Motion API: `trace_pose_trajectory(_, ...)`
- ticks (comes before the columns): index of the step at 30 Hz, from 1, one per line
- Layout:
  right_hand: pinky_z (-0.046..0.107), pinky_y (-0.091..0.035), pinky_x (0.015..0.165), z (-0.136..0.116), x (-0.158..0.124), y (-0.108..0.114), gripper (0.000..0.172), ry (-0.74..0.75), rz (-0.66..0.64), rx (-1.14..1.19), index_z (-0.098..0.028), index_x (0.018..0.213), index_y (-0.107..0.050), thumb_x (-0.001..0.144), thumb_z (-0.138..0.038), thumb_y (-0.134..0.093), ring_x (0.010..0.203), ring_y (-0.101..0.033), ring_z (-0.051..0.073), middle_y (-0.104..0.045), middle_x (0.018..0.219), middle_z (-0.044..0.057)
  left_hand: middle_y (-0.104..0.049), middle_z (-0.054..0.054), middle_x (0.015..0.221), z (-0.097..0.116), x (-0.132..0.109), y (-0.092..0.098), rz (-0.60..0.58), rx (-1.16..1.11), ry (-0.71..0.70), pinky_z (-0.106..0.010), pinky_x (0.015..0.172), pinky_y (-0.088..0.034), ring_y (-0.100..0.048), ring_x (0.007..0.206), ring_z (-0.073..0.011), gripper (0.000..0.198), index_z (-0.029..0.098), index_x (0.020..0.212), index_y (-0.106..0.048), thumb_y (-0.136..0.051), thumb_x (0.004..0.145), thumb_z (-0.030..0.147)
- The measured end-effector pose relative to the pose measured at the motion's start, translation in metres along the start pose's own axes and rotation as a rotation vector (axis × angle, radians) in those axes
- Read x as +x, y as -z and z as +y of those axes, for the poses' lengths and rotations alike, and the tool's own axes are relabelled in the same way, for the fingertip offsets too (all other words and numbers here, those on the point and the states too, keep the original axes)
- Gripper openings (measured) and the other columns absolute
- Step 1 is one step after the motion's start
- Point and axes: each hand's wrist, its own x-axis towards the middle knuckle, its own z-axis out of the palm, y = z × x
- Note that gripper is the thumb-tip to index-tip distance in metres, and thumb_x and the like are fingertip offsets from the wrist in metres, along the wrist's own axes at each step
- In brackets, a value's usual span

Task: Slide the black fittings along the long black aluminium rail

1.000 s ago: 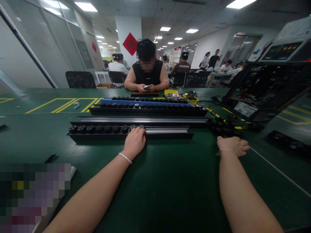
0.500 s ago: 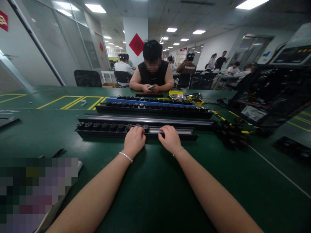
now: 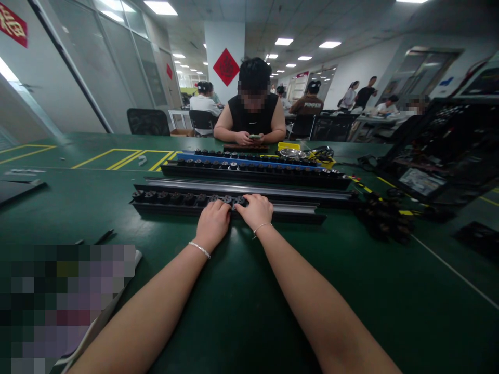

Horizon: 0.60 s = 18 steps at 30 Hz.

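Note:
In front of me lies a long black channel rail (image 3: 171, 210), with a row of round black parts (image 3: 175, 198) filling its left part. My left hand (image 3: 213, 222) is closed over the rail's near edge, thumb near the row's right end. Just right of it, my right hand (image 3: 258, 212) closes on the last round black part (image 3: 240, 200), fingers curled over its right side. Some of the grip is hidden behind the hands. Bare silvery channel (image 3: 294, 208) shows right of my right hand.
Behind lies another channel rail (image 3: 296, 193), then a black rail (image 3: 257, 176) and a blue rail (image 3: 187, 157) with round parts. A pile of black parts (image 3: 385, 221) sits right, near a dark open casing (image 3: 429, 150). Opposite, a person (image 3: 249, 111) holds a phone.
My right hand has moved left, from the bare channel to the last round part. My left hand stays by the rail's near edge. The whole view has shifted slightly.

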Motion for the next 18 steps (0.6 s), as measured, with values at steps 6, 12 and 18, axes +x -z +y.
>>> trace_pose_trajectory(6, 0.037, -0.034, 0.093, 0.0008, -0.0018, -0.0020, 0.037, -0.002, 0.031, -0.008, -0.025, 0.105, -0.067, 0.077, -0.047, -0.054, 0.106, -0.050, 0.022, -0.063, 0.112, 0.005, -0.061, -0.007, 0.091, -0.0009, 0.0041, -0.0016, 0.004, 0.001, 0.009, -0.034, 0.076, -0.044, -0.053, 0.086, -0.0225, 0.017, 0.020, 0.090, -0.063, -0.046, 0.086, 0.021)
trace_pose_trajectory(12, 0.036, -0.036, 0.091, 0.0030, -0.0015, 0.0008, 0.033, 0.015, 0.023, 0.006, -0.022, 0.100, -0.067, 0.078, -0.042, -0.053, 0.104, -0.052, 0.022, -0.065, 0.109, 0.006, -0.061, -0.007, 0.089, -0.0019, 0.0036, -0.0027, 0.018, 0.010, 0.008, -0.033, 0.074, -0.043, -0.052, 0.085, -0.0223, 0.018, 0.020, 0.087, -0.063, -0.045, 0.088, 0.022)
trace_pose_trajectory(18, 0.034, -0.037, 0.089, 0.0066, -0.0022, 0.0014, 0.031, 0.031, 0.036, 0.018, -0.020, 0.099, -0.066, 0.079, -0.039, -0.052, 0.103, -0.053, 0.022, -0.065, 0.106, 0.007, -0.061, -0.006, 0.088, -0.0021, 0.0041, -0.0042, 0.025, 0.016, 0.022, -0.033, 0.073, -0.042, -0.052, 0.085, -0.0224, 0.019, 0.020, 0.087, -0.064, -0.045, 0.088, 0.023)
